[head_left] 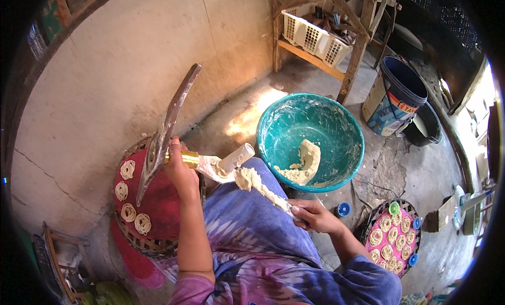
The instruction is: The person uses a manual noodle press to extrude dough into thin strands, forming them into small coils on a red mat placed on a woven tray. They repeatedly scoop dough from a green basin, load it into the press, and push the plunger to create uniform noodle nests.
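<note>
The left hand (182,172) has its grip clenched around a shiny gold tube (190,159) beside a long wooden bar (171,115); the right hand (314,216) grasps a slim, dough-coated tool (269,195). Pale dough (310,160) lies toward the round teal plastic basin's (336,184) near rim.

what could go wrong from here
1. The dough on the utensil in the right hand is over the clothing, so a clump might drop onto it.

2. The tool in the left hand has a long wooden bar whose lower end appears near the dough nests; if it dips, it could squash some.

3. A knee beside the basin might jostle it.
</note>
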Demonstrator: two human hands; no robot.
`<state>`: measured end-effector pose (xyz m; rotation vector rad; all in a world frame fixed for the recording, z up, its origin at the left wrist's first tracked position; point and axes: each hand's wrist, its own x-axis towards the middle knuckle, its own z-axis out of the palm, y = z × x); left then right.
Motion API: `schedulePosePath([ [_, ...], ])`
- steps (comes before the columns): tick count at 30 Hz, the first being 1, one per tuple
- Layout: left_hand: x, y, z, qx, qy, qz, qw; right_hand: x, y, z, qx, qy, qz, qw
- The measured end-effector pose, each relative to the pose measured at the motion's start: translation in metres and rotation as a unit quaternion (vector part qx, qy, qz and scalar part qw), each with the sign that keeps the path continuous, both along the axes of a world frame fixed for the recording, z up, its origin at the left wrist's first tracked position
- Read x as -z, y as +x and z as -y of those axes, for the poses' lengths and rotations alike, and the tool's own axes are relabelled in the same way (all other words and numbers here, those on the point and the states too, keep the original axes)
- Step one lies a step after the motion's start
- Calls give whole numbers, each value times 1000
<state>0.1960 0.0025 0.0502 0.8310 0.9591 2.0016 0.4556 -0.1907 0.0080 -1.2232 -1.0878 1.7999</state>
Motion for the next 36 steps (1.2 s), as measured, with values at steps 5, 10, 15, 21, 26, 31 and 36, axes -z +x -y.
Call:
schedulePosePath([
  [5, -9, 7, 12, 38, -25, 41, 998, -22, 77, -11, 70, 15, 121, 990],
  [10, -40, 24, 17, -9, 29, -73, 997, 17, 135, -79, -57, 45, 486, 871],
  [15, -98, -14, 4, -96, 215, -320, 918, 78, 129, -122, -170, 46, 678, 713],
  [21, -141, -49, 10, -155, 333, -636, 679, 106, 74, -110, -162, 91, 642, 744],
  [26, -145, -29, 24, -19, 222, -754, 618, 69, 80, -82, -164, 124, 630, 749],
  [31, -127, -34, 26, -11, 179, -775, 606, 62, 83, -101, -186, 129, 703, 674],
  [36, -119, -57, 31, -9, 146, -788, 598, 113, 58, -132, -119, 199, 710, 665],
])
